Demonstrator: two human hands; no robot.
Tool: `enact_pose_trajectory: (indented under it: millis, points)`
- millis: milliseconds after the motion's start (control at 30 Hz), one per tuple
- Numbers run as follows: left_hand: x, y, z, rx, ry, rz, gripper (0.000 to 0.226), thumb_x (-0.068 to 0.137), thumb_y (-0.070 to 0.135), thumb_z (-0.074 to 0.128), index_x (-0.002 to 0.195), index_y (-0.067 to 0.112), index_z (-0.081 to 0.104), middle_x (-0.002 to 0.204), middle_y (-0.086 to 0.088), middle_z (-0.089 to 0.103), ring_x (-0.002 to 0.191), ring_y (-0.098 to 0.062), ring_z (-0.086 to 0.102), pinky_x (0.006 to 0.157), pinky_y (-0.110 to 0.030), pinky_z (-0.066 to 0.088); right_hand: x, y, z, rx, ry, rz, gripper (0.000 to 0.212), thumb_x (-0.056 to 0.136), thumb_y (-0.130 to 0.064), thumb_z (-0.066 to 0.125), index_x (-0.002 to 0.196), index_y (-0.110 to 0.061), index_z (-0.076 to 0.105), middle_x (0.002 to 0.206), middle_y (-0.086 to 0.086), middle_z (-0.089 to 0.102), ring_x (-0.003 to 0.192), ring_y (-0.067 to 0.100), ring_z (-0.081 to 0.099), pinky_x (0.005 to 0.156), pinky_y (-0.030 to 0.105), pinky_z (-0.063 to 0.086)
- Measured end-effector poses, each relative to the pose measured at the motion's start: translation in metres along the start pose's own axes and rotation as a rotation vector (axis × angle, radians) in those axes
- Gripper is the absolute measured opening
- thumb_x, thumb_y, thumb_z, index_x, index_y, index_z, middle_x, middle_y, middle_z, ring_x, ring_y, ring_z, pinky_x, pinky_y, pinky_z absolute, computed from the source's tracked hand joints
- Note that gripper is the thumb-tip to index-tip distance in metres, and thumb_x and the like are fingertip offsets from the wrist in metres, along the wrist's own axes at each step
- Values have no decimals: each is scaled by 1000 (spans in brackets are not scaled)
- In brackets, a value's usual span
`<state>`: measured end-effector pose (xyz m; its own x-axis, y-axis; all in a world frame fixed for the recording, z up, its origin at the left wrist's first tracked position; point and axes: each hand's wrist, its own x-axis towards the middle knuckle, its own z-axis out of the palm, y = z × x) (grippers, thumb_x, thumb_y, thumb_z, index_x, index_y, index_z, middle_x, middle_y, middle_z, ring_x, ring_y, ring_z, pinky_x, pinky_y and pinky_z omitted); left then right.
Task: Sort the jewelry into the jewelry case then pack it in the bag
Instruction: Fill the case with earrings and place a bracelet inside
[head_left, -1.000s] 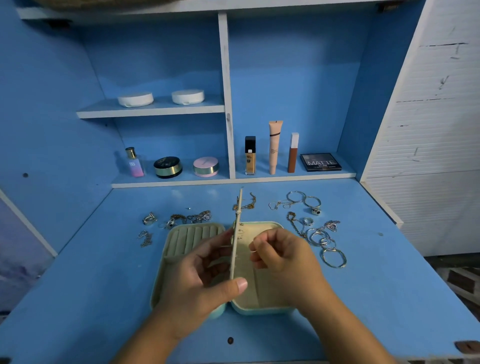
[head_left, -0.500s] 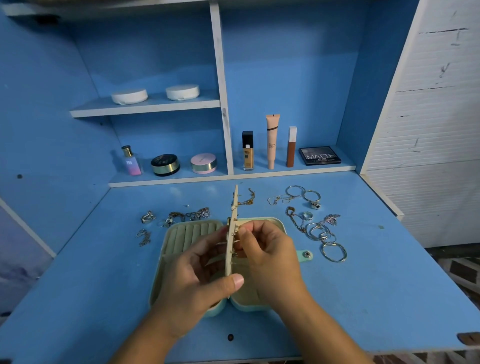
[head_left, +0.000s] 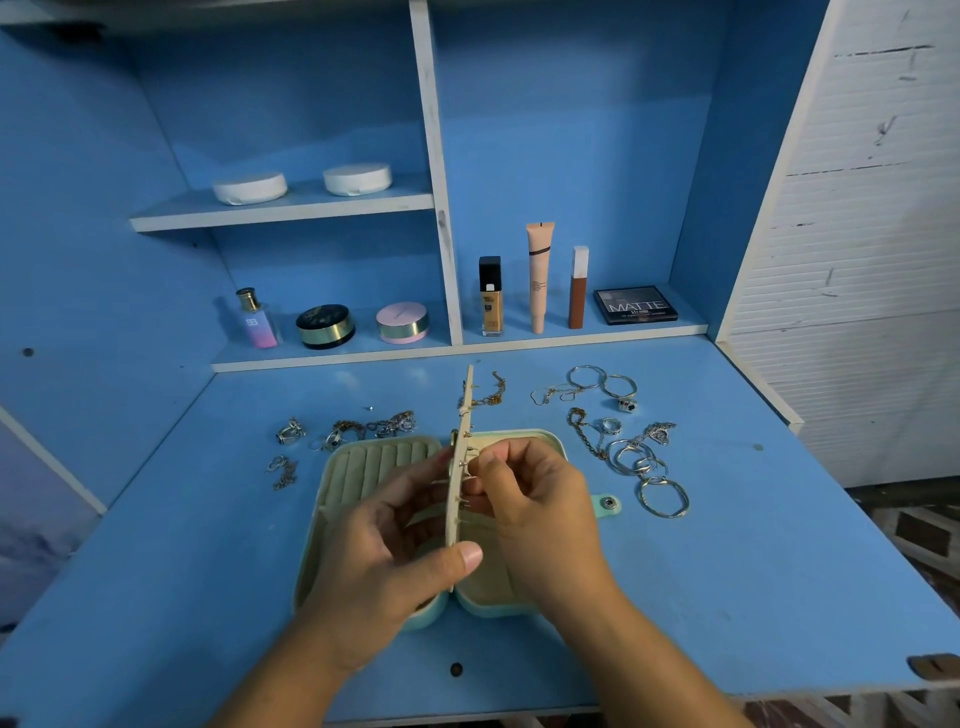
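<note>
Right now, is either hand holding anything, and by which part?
The left hand grips the upright earring panel at its near edge. The right hand pinches a tiny piece, likely an earring, against the panel's right face.

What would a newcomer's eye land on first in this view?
The left hand holds the beige earring panel upright over the open mint jewelry case at centre, the right hand pinching at a stud on it. Loose rings and chains lie on the blue desk either side.
</note>
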<state>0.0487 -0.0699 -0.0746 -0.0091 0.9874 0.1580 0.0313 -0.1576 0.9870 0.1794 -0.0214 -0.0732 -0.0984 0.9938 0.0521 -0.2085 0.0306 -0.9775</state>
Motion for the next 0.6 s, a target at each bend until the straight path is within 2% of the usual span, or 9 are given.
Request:
enact_pose_trajectory:
  millis: [233, 433, 600]
  points:
    - [0, -1, -1, -22, -9, -11, 72, 55, 22, 79, 124, 14, 59, 115, -9, 69, 108, -20, 66, 82, -23, 53, 2, -2, -1, -47, -34, 13, 12, 91, -13, 59, 83, -5, 64, 70, 3, 69, 63, 10, 65, 66, 23, 55]
    - [0, 1, 0, -21, 5, -6, 71, 52, 23, 79, 120, 19, 61, 115, -3, 70, 106, -15, 66, 81, -20, 53, 8, 0, -6, -306, -35, -26, 11, 89, -24, 61, 78, -21, 63, 71, -1, 70, 71, 18, 68, 73, 44, 58]
    - [0, 2, 0, -13, -1, -12, 69, 52, 23, 79, 120, 20, 62, 115, -2, 70, 107, -14, 66, 81, -20, 52, 10, -2, -8, -268, -72, -23, 11, 90, -23, 61, 83, -16, 65, 74, 1, 70, 73, 19, 68, 74, 41, 58]
